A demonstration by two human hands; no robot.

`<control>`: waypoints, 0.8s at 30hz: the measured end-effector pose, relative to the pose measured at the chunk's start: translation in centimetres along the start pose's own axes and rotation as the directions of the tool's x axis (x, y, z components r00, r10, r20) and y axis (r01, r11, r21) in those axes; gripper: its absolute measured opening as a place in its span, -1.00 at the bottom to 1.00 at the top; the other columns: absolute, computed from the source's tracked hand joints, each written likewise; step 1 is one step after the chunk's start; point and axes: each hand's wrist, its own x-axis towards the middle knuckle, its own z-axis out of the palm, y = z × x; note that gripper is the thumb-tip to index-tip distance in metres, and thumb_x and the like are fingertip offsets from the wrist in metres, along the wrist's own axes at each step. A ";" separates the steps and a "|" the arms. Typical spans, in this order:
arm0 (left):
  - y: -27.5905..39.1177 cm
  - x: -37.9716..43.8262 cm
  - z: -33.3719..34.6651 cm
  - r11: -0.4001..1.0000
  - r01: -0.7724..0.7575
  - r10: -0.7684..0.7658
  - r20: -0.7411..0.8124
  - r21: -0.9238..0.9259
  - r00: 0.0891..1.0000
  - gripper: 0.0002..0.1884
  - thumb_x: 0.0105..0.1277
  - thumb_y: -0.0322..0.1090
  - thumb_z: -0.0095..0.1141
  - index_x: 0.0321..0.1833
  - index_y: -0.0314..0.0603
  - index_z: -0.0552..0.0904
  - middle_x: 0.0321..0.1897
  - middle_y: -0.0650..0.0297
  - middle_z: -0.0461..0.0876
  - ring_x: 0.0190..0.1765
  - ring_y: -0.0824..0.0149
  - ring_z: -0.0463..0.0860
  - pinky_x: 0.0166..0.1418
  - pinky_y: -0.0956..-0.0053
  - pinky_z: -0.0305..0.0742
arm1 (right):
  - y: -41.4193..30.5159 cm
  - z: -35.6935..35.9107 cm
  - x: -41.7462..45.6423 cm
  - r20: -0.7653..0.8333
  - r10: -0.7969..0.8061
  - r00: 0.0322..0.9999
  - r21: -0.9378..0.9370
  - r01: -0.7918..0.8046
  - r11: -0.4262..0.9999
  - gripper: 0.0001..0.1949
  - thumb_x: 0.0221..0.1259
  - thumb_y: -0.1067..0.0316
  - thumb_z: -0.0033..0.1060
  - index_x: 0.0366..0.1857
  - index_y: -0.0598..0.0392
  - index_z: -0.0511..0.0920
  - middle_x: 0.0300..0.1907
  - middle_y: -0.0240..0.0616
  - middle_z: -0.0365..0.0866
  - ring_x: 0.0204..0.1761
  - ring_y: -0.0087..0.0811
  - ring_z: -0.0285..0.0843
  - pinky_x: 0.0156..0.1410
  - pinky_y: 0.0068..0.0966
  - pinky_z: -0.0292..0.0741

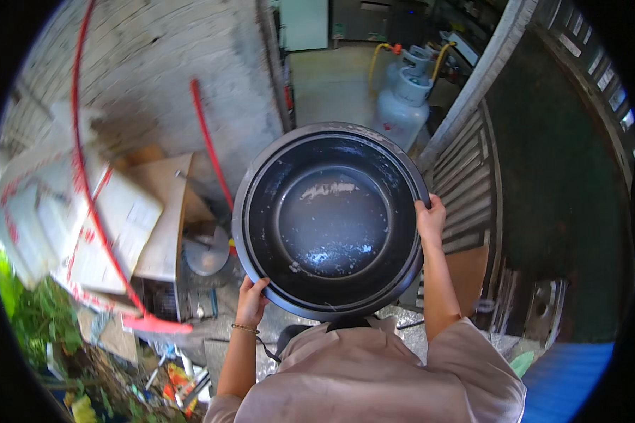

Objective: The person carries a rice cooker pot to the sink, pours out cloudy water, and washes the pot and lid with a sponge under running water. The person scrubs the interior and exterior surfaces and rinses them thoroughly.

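A large round black basin [334,222] is held out in front of my body, its open top facing up. White scuffs and spots mark its floor and wall, and no object lies inside. My left hand [253,301] grips the lower left of the rim, thumb on top. At the right side of the rim, my right hand [431,218] has hold of it too, with its fingers hidden underneath. A beaded bracelet [245,329] circles the left wrist.
Beyond the basin, a doorway leads to a floor [328,90] with gas cylinders [402,108]. Left stand a concrete wall [190,47], a red hose [98,227], white foam boxes [111,227] and a wooden cabinet [161,238]. A slatted metal gate [468,174] is on the right; litter [182,380] lies lower left.
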 end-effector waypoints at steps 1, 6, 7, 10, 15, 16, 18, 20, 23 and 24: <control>0.0 2.7 2.4 0.998 0.055 -0.056 0.056 0.015 0.997 -0.73 0.26 -0.53 0.04 0.02 -0.16 0.52 -0.22 0.33 0.60 -0.22 0.42 0.62 -0.19 0.49 0.62 | 1.7 -1.4 2.7 -0.086 -0.063 0.994 -0.009 0.062 0.998 -0.76 0.05 0.45 0.16 -0.17 0.27 0.58 -0.38 -0.18 0.65 -0.33 -0.43 0.58 -0.15 -0.48 0.46; 3.5 13.7 11.9 0.985 0.155 -0.166 0.202 0.072 0.965 -0.68 0.26 -0.50 0.06 0.09 -0.15 0.49 -0.17 0.32 0.61 -0.22 0.38 0.65 -0.27 0.46 0.63 | 3.2 -3.3 12.9 -0.237 -0.016 0.971 0.099 0.040 0.994 -0.77 0.07 0.48 0.20 -0.18 0.33 0.55 -0.32 -0.26 0.63 -0.31 -0.50 0.53 -0.14 -0.57 0.44; 3.7 16.4 13.6 0.983 0.175 -0.182 0.226 0.053 0.957 -0.67 0.26 -0.50 0.07 0.10 -0.16 0.48 -0.15 0.30 0.61 -0.19 0.37 0.65 -0.22 0.45 0.62 | 2.9 -3.3 14.8 -0.264 -0.001 0.964 0.115 0.033 0.993 -0.78 0.08 0.49 0.20 -0.18 0.31 0.54 -0.32 -0.29 0.61 -0.32 -0.52 0.51 -0.15 -0.59 0.43; 6.6 23.3 18.9 0.985 0.138 -0.164 0.316 0.103 0.935 -0.67 0.26 -0.51 0.09 0.10 -0.19 0.48 -0.07 0.24 0.61 0.01 0.31 0.59 0.08 0.37 0.54 | 1.1 -2.9 20.9 -0.299 -0.043 0.953 0.160 0.094 0.983 -0.86 0.12 0.52 0.16 -0.24 0.29 0.55 -0.36 -0.37 0.58 -0.34 -0.58 0.45 -0.18 -0.63 0.38; 12.7 34.2 29.3 0.982 0.113 -0.159 0.347 0.149 0.924 -0.68 0.22 -0.49 0.18 0.04 -0.14 0.52 -0.15 0.33 0.63 -0.11 0.40 0.60 -0.03 0.41 0.53 | -4.3 -1.5 30.2 -0.425 -0.050 0.904 0.151 0.125 0.981 -0.88 0.17 0.50 0.17 -0.24 0.27 0.57 -0.33 -0.38 0.60 -0.29 -0.60 0.45 -0.13 -0.64 0.37; 14.4 35.9 32.0 0.982 0.107 -0.157 0.361 0.156 0.919 -0.71 0.22 -0.49 0.19 0.01 -0.13 0.54 -0.17 0.34 0.63 -0.12 0.40 0.60 -0.02 0.41 0.53 | -5.0 -1.5 32.0 -0.452 -0.057 0.890 0.150 0.139 0.979 -0.87 0.18 0.49 0.18 -0.23 0.27 0.57 -0.33 -0.39 0.60 -0.30 -0.61 0.45 -0.13 -0.65 0.37; 15.9 39.8 36.1 0.983 0.122 -0.167 0.385 0.140 0.908 -0.78 0.22 -0.45 0.21 -0.08 -0.14 0.58 -0.22 0.35 0.64 -0.14 0.40 0.61 -0.01 0.42 0.52 | -6.6 -2.0 35.5 -0.502 -0.072 0.862 0.147 0.166 0.975 -0.87 0.18 0.48 0.19 -0.22 0.26 0.58 -0.32 -0.40 0.61 -0.30 -0.62 0.45 -0.14 -0.66 0.36; 17.6 43.9 40.8 0.952 0.251 -0.300 0.358 0.177 0.884 -0.71 0.20 -0.39 0.25 -0.01 -0.21 0.58 -0.14 0.28 0.65 -0.07 0.32 0.62 0.08 0.40 0.50 | -8.6 -1.5 39.4 -0.531 -0.064 0.845 0.119 0.150 0.982 -0.86 0.19 0.48 0.19 -0.20 0.23 0.59 -0.33 -0.45 0.60 -0.32 -0.66 0.44 -0.16 -0.68 0.36; 19.5 49.7 47.3 0.952 0.213 -0.287 0.391 0.222 0.874 -0.64 0.18 -0.41 0.25 0.05 -0.29 0.56 -0.09 0.21 0.65 -0.04 0.28 0.62 0.09 0.38 0.52 | -9.2 -0.9 46.8 -0.552 -0.094 0.829 0.114 0.186 0.976 -0.84 0.20 0.48 0.19 -0.16 0.24 0.60 -0.31 -0.43 0.61 -0.30 -0.66 0.44 -0.13 -0.68 0.37; 20.5 51.6 49.0 0.951 0.177 -0.270 0.400 0.255 0.876 -0.66 0.17 -0.42 0.24 0.03 -0.29 0.57 -0.12 0.21 0.66 -0.07 0.30 0.63 0.06 0.39 0.53 | -9.2 -0.5 49.9 -0.547 -0.087 0.833 0.154 0.202 0.967 -0.82 0.19 0.48 0.19 -0.15 0.26 0.59 -0.30 -0.41 0.61 -0.29 -0.64 0.45 -0.11 -0.67 0.37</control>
